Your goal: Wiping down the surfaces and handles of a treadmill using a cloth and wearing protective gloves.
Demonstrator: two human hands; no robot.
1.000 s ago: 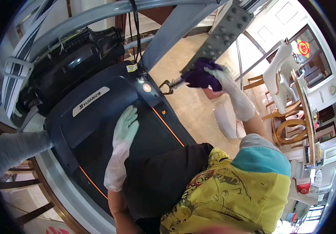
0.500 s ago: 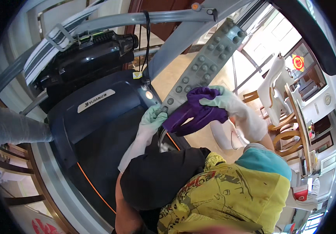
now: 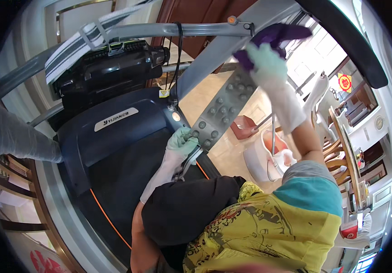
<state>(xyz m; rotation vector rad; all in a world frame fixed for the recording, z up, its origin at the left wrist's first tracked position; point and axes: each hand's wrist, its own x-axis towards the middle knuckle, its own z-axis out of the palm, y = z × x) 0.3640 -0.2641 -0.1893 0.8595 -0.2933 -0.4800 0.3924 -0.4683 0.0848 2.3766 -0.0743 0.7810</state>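
Note:
My left hand [image 3: 181,142], in a pale green and white rubber glove, is closed on the near end of a long grey panel with rounded knobs [image 3: 223,109]. The panel slants up and away to the right, its far end covered by cloth. There my right hand [image 3: 268,63], gloved the same way and blurred by motion, holds a bunched purple cloth [image 3: 291,32]. Part of the cloth lies against the panel and a loose end sticks out to the right. Beneath my left hand is the dark treadmill deck [image 3: 128,164] with orange edge lines.
A grey metal bar [image 3: 182,30] with a hanging black cable [image 3: 178,59] crosses above the treadmill's motor cover [image 3: 137,109]. On the floor to the right stand a white bucket [image 3: 259,159] and a pink dustpan [image 3: 243,127]. Wooden chairs and a table [image 3: 344,145] are farther right.
My right hand has carried the purple cloth up along the panel from its lower part to its far end. My left hand keeps its grip near the lower end. The bucket and dustpan show more fully.

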